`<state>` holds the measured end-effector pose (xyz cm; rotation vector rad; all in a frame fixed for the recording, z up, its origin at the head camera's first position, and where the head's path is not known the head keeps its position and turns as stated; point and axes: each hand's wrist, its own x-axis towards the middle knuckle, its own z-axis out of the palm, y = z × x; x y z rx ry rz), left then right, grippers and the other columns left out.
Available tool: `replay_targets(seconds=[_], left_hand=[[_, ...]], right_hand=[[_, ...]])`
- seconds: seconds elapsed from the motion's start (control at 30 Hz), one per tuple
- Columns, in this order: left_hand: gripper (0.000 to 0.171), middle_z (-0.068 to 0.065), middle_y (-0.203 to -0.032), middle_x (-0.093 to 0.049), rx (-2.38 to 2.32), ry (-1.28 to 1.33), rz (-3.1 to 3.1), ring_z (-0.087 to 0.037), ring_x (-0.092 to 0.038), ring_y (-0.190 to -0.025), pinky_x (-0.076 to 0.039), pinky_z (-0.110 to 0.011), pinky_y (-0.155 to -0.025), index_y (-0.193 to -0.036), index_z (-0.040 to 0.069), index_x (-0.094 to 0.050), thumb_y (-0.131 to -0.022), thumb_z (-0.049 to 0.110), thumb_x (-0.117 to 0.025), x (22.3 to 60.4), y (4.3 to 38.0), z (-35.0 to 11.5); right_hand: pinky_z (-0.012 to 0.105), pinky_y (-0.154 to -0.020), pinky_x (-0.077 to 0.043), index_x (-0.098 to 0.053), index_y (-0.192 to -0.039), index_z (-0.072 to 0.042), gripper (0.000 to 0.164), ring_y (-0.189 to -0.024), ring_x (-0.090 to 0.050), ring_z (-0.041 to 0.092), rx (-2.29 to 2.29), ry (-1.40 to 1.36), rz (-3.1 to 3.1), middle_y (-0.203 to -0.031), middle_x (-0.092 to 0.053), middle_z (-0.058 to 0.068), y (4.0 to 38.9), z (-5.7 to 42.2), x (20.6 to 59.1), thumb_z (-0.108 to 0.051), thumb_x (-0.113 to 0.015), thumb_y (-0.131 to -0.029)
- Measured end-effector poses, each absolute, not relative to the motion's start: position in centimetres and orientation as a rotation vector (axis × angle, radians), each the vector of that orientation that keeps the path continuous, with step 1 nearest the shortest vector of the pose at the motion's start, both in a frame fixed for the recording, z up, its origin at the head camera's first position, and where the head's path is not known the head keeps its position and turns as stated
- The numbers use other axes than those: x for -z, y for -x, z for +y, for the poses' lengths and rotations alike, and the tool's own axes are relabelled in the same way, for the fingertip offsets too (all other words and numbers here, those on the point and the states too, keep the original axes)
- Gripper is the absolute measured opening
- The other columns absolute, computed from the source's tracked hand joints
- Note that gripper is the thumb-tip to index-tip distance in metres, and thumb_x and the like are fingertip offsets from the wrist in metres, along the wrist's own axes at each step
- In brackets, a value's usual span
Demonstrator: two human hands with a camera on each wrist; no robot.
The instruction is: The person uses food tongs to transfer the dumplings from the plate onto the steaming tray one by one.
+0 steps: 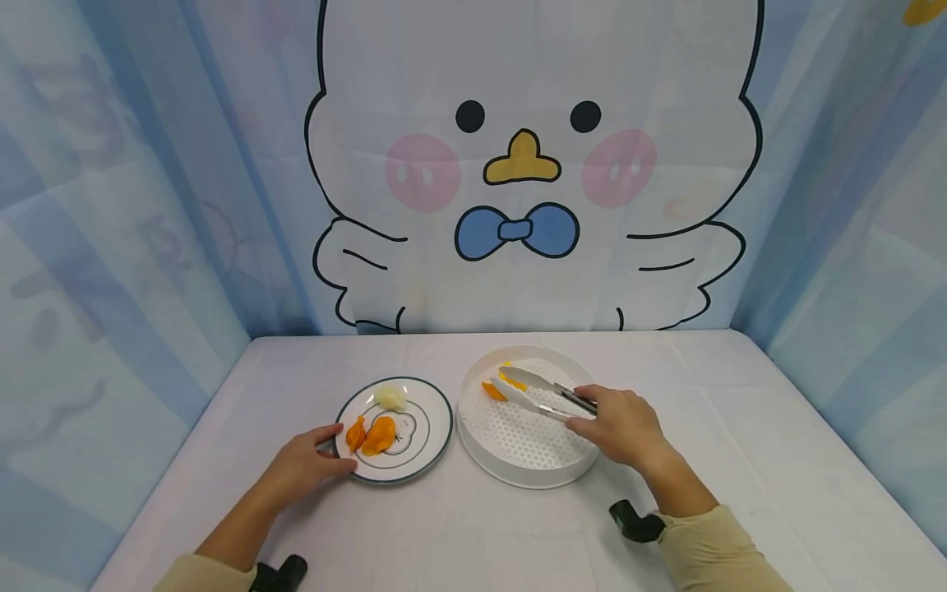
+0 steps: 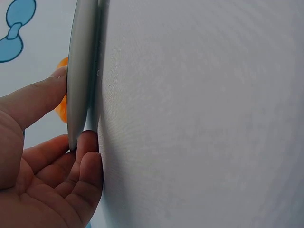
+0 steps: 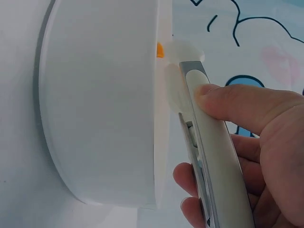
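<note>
My left hand holds the left rim of a white plate with a dark edge line. In the left wrist view the thumb lies over the rim and the fingers curl at its underside. Two orange dumpling-shaped pieces and one pale piece lie on the plate. My right hand grips white-tipped metal tongs, thumb on one arm, fingers round the other. The tongs' spread tips reach over a round white perforated steamer tray, overlapping a yellow piece and an orange piece.
Plate and tray stand side by side on a white-covered table. The tray has a raised wall. Behind the table hangs a curtain with a cartoon bird; blue-white curtains enclose both sides. A dark camera mount sits on each wrist.
</note>
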<state>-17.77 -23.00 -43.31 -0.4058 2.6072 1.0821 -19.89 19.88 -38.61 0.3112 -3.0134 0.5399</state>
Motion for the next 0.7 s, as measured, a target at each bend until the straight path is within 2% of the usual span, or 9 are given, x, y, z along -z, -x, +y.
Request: replay_targets(seconds=[0.1, 0.3, 0.7], left_hand=[[0.082, -0.022, -0.122, -0.060, -1.087, 0.408, 2.606, -0.033, -0.055, -0.103, -0.049, -0.053, -0.094, -0.148, 0.002, -0.045, -0.082, 0.032, -0.083, 43.3, 17.7, -23.0], [0.082, -0.022, -0.123, -0.060, -1.089, 0.412, 2.605, -0.033, -0.055, -0.103, -0.049, -0.053, -0.094, -0.148, 0.003, -0.046, -0.082, 0.032, -0.083, 43.2, 17.6, -23.0], [0.081, -0.020, -0.120, -0.061, -1.087, 0.410, 2.605, -0.033, -0.055, -0.102, -0.050, -0.052, -0.093, -0.148, 0.003, -0.046, -0.082, 0.031, -0.083, 43.2, 17.6, -23.0]], right_hand=[[0.051, -0.080, -0.052, -0.065, -0.130, -0.002, 0.054, -0.098, -0.065, 0.035, -0.543, -0.319, -3.006, -0.116, -0.069, 0.019, 19.7, 19.7, 38.3, -0.033, -0.074, -0.088], [0.045, -0.073, -0.051, -0.066, -0.131, -0.005, 0.053, -0.088, -0.062, 0.029, -0.560, -0.353, -2.994, -0.111, -0.072, 0.015, 19.3, 18.5, 37.7, -0.034, -0.075, -0.087], [0.039, -0.070, -0.048, -0.069, -0.127, -0.009, 0.049, -0.082, -0.060, 0.023, -0.594, -0.491, -2.980, -0.107, -0.073, 0.007, 18.8, 16.0, 37.3, -0.034, -0.076, -0.086]])
